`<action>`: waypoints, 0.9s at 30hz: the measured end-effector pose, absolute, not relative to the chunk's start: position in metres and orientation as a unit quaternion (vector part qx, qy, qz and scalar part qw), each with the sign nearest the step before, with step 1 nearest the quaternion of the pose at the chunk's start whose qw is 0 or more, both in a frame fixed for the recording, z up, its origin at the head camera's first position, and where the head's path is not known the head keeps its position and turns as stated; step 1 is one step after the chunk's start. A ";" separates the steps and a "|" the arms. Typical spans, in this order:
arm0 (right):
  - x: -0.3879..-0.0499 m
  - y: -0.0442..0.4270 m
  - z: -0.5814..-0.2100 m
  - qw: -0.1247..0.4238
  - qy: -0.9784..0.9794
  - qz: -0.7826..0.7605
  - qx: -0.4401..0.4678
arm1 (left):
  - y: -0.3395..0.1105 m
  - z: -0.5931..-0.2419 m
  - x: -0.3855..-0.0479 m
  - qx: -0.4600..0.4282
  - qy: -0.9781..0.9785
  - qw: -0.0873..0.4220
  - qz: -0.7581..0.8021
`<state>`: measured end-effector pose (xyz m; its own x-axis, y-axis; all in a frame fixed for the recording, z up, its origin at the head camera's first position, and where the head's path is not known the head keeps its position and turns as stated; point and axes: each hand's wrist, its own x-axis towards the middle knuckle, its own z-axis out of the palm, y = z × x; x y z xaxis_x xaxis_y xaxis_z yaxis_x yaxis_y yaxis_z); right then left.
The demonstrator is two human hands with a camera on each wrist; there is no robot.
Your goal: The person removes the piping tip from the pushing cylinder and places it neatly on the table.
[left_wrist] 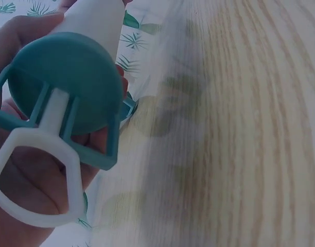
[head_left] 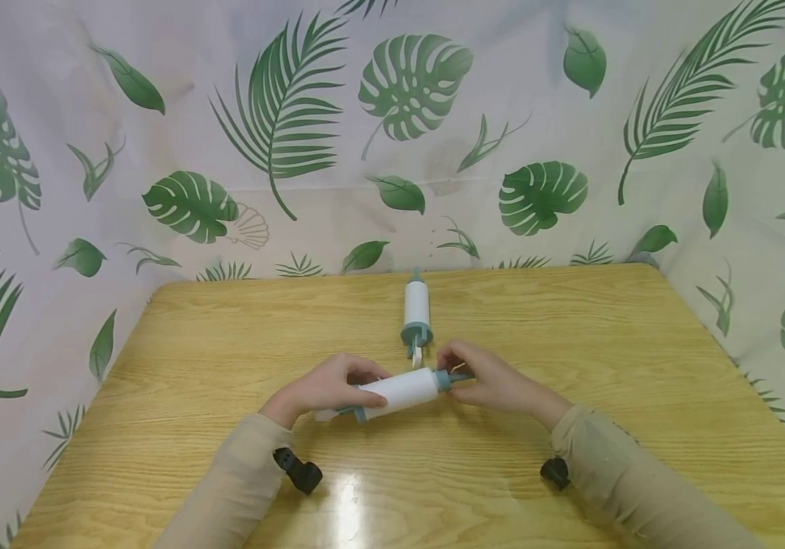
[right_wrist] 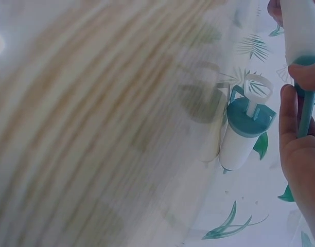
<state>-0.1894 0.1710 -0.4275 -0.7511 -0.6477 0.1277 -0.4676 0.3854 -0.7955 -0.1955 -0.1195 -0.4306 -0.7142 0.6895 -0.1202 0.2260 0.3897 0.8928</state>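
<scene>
A white cylinder with teal ends is held level above the table between both hands. The left hand grips its body near the flanged end; in the left wrist view a teal flange and a white ring handle stick out beside the palm. At the other end the right hand pinches the teal tip piece. The right wrist view has the thumb and fingers of the right hand round the teal collar and narrow nozzle.
A second white and teal cylinder lies on the wooden table behind the hands, its white ring handle towards them. A leaf-patterned cloth hangs behind the table. Black straps with small devices are at both wrists.
</scene>
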 end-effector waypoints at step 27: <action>-0.187 0.179 -0.427 0.167 0.846 -0.399 -0.312 | -0.124 -0.432 -0.197 0.295 0.810 0.233 0.450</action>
<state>-0.1873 0.1794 -0.4270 -0.7503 -0.6603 -0.0334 -0.3948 0.4879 -0.7785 -0.1968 -0.1237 -0.4317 -0.7170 0.6880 -0.1118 0.2689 0.4211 0.8662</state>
